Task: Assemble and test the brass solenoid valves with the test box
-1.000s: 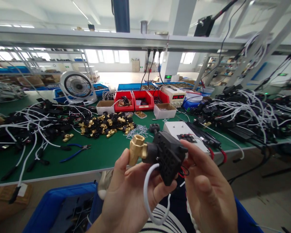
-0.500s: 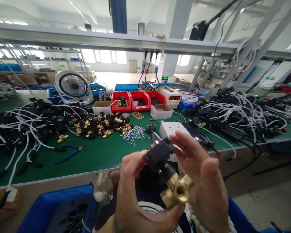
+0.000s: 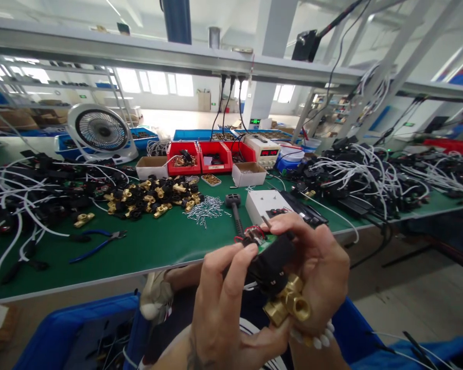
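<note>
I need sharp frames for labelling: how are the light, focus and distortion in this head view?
Head view: windows behind blow out white; wide-angle lens bends the shelf rail; both hands' grip on the valve is lit evenly, edges slightly soft; brass fitting shows small glints.

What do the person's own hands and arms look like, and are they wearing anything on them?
Both hands are bare, with no gloves. The left hand shows no ring, and a dark marking, possibly a tattoo, sits low near its wrist. The right hand has a bracelet of pale rounded beads around its wrist. No sleeves show on either forearm.
</note>
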The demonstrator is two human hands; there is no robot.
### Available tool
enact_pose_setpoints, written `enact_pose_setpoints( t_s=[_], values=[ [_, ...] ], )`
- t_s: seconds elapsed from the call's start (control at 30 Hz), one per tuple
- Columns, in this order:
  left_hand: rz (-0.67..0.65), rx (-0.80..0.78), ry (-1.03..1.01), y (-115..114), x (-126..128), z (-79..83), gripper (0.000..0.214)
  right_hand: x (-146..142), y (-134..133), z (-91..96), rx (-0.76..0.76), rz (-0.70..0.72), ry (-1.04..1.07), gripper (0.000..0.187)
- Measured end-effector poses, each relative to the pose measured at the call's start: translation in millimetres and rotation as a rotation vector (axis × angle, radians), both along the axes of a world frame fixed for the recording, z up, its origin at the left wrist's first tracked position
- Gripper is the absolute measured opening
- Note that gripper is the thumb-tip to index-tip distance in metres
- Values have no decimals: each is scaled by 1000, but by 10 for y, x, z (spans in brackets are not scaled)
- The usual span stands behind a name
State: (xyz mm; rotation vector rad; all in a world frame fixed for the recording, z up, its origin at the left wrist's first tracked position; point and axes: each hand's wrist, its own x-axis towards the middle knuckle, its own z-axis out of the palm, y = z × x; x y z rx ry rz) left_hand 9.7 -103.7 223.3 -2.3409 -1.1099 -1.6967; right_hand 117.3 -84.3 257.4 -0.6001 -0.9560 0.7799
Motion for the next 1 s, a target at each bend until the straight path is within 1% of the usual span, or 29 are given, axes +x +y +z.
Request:
enact_pose_setpoints(
  t_s=[0.1,0.17,0.2,0.27,0.3,0.33,0.37,0.43,0.5,0.53,0.6,0.67,0.77,0.83,0.9,0.93,1.0],
  values=[
    [44,-69,-51,42,-20,-102,67,-16,81,-110,-79,73,-73,49],
    [52,-143,-77,82,-80,-168,66,80,251,-182,-59,102,-234,49],
    [52,-180,-96,99,-117,-195,65,177,388,-201,-17,85,-341,47],
    [53,-259,-153,120,-184,-234,66,461,760,-198,54,-15,-554,42],
    [55,-295,-182,123,-207,-245,67,632,980,-181,24,-127,-653,40],
    [59,-324,-205,122,-220,-251,68,806,1206,-159,-66,-237,-767,38],
    [58,-341,-224,118,-224,-253,68,970,1426,-139,-211,-296,-911,35],
    [30,-353,-254,105,-212,-245,67,1233,1797,-125,-343,-265,-1027,22],
    [-15,-348,-267,91,-195,-232,67,1390,2039,-159,-453,-146,-1114,13],
    [-34,-343,-264,84,-191,-226,67,1434,2114,-189,-497,-80,-1147,12],
    [-42,-318,-236,72,-194,-216,68,1484,2203,-254,-562,31,-1190,13],
    [-44,-299,-210,60,-202,-209,70,1509,2254,-292,-597,89,-1200,12],
    [-55,-284,-202,42,-195,-199,73,1506,2306,-266,-616,96,-1199,7],
    [-49,-272,-201,32,-175,-186,73,1443,2283,-205,-575,39,-1187,11],
    [-45,-260,-200,25,-154,-166,71,1306,2148,-146,-475,-62,-1144,13],
    [-42,-249,-198,23,-146,-153,70,1208,2026,-129,-417,-118,-1118,14],
    [-27,-214,-177,24,-138,-125,70,973,1669,-131,-266,-176,-1002,26]
  ],
)
